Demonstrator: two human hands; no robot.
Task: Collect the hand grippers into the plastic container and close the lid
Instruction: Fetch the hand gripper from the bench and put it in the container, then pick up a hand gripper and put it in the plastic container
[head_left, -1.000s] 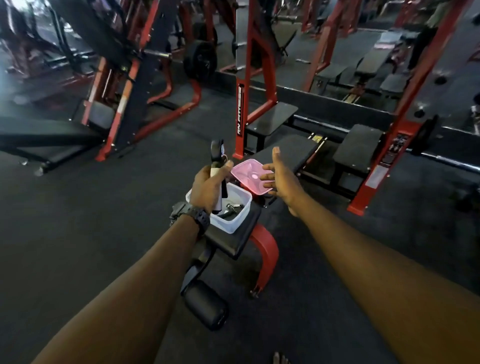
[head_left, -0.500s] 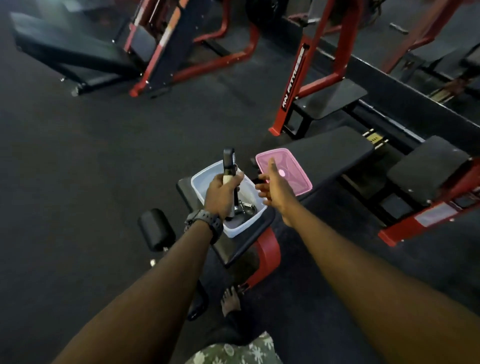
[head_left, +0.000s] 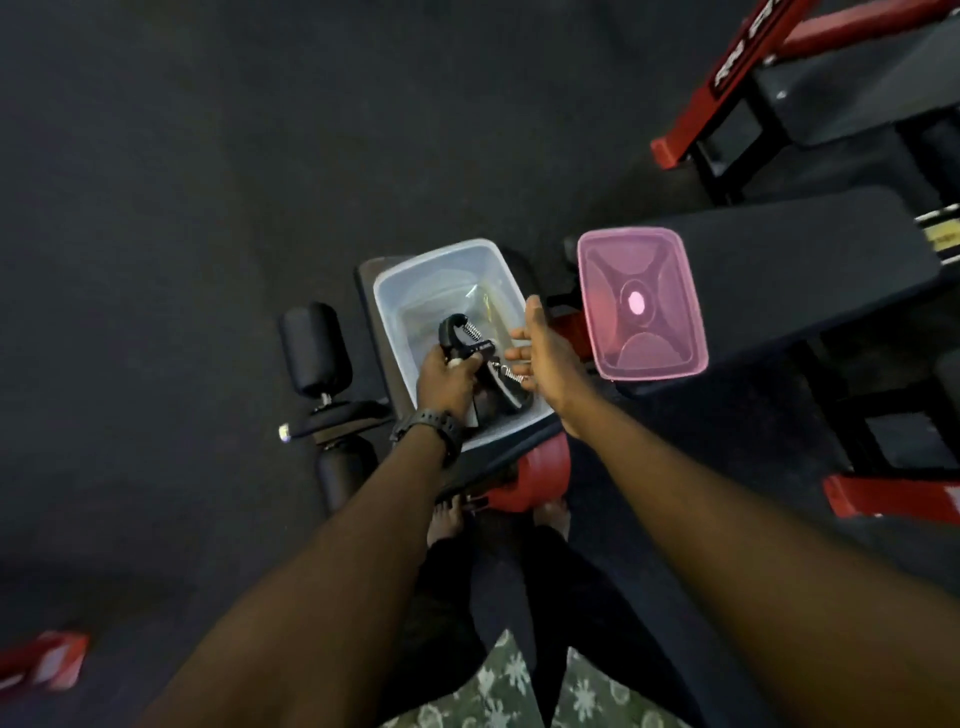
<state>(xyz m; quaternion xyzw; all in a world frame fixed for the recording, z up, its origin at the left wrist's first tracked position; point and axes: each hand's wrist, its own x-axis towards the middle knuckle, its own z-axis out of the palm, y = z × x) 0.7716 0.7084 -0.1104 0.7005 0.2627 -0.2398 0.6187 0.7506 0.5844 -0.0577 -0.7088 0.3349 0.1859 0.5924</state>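
A clear plastic container sits on the black seat pad of a gym bench. My left hand is shut on a black hand gripper and holds it low inside the container. Another hand gripper lies in the container's bottom, partly hidden by my hands. My right hand hovers over the container's right rim, fingers apart, holding nothing. The pink lid rests upside down on the black bench pad to the right.
The bench has a red frame and black roller pads at the left. Red and black gym equipment stands at the upper right. My bare feet stand by the bench on dark rubber floor.
My left hand has lowered the hand gripper from upright above the container to down inside it. My head has tilted down, so the view is steeper. The right hand stays near the container's right edge.
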